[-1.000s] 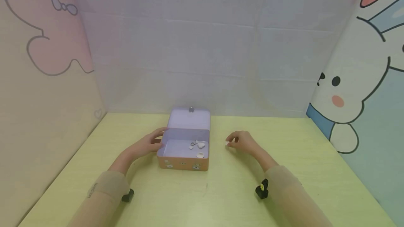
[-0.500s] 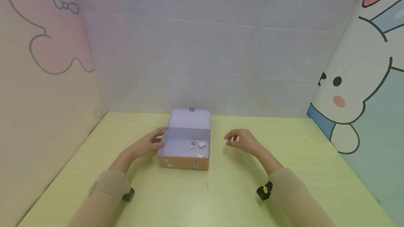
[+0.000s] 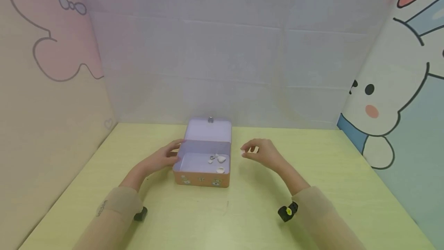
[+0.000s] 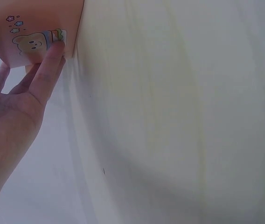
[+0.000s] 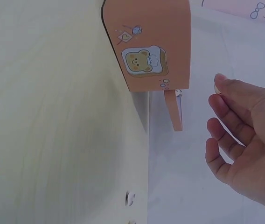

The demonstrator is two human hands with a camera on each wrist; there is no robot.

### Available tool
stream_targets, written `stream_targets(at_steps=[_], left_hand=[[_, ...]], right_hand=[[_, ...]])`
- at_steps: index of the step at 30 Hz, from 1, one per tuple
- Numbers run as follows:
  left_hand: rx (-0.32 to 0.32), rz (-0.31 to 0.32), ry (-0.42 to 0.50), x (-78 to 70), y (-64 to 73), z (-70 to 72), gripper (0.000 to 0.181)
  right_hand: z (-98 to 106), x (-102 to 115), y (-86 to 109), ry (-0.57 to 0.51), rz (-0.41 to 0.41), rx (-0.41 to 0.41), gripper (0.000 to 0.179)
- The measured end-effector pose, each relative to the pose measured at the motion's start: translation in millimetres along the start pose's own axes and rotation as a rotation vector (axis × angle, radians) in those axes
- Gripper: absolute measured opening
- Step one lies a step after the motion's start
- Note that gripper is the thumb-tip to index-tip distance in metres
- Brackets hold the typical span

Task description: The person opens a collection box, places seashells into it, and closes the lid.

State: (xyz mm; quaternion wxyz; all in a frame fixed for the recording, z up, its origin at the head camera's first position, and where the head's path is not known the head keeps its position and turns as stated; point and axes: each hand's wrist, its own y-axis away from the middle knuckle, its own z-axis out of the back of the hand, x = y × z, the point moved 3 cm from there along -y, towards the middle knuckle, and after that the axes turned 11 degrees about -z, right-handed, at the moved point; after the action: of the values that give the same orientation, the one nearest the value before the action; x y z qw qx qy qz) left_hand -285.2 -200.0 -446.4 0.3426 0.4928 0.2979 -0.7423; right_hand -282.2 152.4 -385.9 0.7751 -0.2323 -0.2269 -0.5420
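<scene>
An orange tin box (image 3: 201, 179) with a lilac inside stands on the table, its lid (image 3: 209, 130) tipped back. Several small white shell-like pieces (image 3: 221, 159) lie in its right half, beside a small grey ring-shaped piece (image 3: 212, 157). My left hand (image 3: 160, 160) rests its fingers against the box's left side; the left wrist view shows a fingertip on the printed bear (image 4: 32, 43). Just right of the box, above the table, my right hand (image 3: 263, 153) pinches a small white shell-like piece (image 5: 217, 89) between thumb and forefinger, mostly covered by the fingertips.
The pale yellow table (image 3: 208, 219) meets a white sheet (image 3: 194, 49) at the back. A wall with a printed rabbit (image 3: 392, 99) rises on the right, a pink-printed one on the left. Small pieces (image 5: 130, 198) lie on the table in the right wrist view.
My right hand has moved left and slightly up, toward the box, with the white piece still pinched. The left hand and the box stay where they were.
</scene>
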Motion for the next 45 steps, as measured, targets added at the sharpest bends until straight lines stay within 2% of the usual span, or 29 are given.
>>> stream_targets(at_steps=[16,25,45], left_hand=[[-0.009,-0.008,-0.010,-1.7,0.7,-0.5,0.062],[-0.002,-0.005,0.023,-0.8,0.4,-1.1,0.063],[0.001,-0.007,0.021,5.1,-0.8,2.0,0.063]], right_hand=[[-25.6,23.2,1.7,-0.089,0.014,-0.094,0.015],[-45.0,30.6,-3.4,-0.123,0.028,-0.101,0.014],[-69.6,35.7,-18.1,-0.140,-0.028,-0.146,0.015]])
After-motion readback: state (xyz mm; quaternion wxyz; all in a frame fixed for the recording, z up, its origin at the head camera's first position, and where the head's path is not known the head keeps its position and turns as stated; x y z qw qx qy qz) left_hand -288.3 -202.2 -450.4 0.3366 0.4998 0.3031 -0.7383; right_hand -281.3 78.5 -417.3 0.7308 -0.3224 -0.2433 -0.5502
